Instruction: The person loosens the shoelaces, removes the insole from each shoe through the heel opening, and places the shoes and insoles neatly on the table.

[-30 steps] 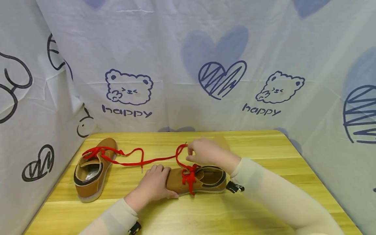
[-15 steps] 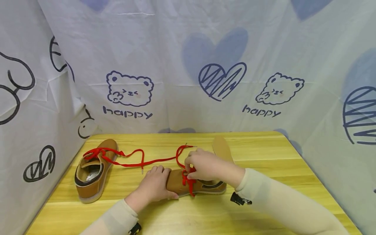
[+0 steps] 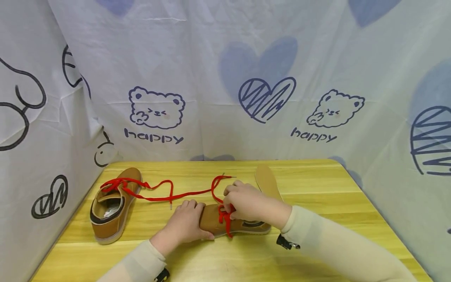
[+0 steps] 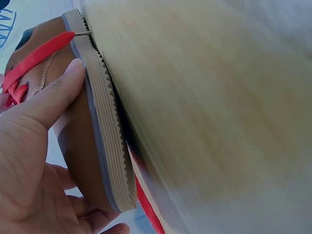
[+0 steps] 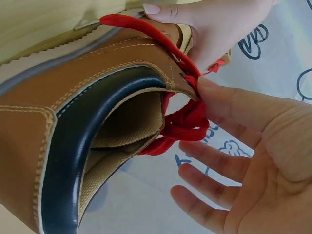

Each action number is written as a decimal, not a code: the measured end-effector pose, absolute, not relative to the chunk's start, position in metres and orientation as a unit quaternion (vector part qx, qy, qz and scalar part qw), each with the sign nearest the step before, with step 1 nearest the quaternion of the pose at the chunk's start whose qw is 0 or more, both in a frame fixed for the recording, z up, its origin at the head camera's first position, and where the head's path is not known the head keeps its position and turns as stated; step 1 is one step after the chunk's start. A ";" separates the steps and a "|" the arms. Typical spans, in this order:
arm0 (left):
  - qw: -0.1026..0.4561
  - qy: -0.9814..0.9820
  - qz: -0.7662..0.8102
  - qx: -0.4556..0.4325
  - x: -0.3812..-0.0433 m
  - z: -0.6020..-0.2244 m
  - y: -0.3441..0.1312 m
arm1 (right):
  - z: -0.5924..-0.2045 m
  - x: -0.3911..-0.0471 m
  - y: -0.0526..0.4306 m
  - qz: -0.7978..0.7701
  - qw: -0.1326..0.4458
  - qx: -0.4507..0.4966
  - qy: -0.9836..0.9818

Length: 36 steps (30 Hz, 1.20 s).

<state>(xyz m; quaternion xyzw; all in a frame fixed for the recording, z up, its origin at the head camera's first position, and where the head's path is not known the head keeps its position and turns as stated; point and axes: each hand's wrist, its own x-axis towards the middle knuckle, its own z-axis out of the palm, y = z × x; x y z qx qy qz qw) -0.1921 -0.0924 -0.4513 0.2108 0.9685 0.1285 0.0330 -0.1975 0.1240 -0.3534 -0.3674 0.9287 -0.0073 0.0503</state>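
A brown shoe [image 3: 210,220] with a dark collar lies sideways on the table, toe to the left. My left hand [image 3: 186,224] grips its toe; in the left wrist view the thumb lies along the side above the ridged sole [image 4: 109,126] and the fingers wrap the far side. Over the tongue, my right hand [image 3: 246,201] pinches the red shoelace [image 5: 187,124] at the knot between thumb and forefinger, the other fingers spread loosely. One lace end [image 4: 46,51] hangs down the shoe's near side. The forefinger's tip is hidden behind the lace.
A second brown shoe [image 3: 109,227] stands at the left, its long red laces [image 3: 155,198] trailing right across the wooden table [image 3: 310,180]. A tan insole [image 3: 266,180] lies behind the right hand. A printed white cloth [image 3: 211,51] hangs along the back and sides.
My right hand has come down from behind the shoe onto the knot and now pinches the lace there. The insole has come into clear view. My left hand stays on the toe.
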 end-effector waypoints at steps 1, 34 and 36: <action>0.032 0.969 0.128 0.211 -0.192 -0.452 -0.093 | -0.353 -0.198 0.124 -0.009 0.047 -0.370 0.928; 0.025 0.969 0.115 0.216 -0.188 -0.451 -0.091 | -0.291 -0.287 0.154 -0.059 -0.007 -0.284 0.957; 0.025 0.970 0.112 0.215 -0.188 -0.451 -0.091 | -0.290 -0.296 0.156 -0.068 -0.005 -0.267 0.961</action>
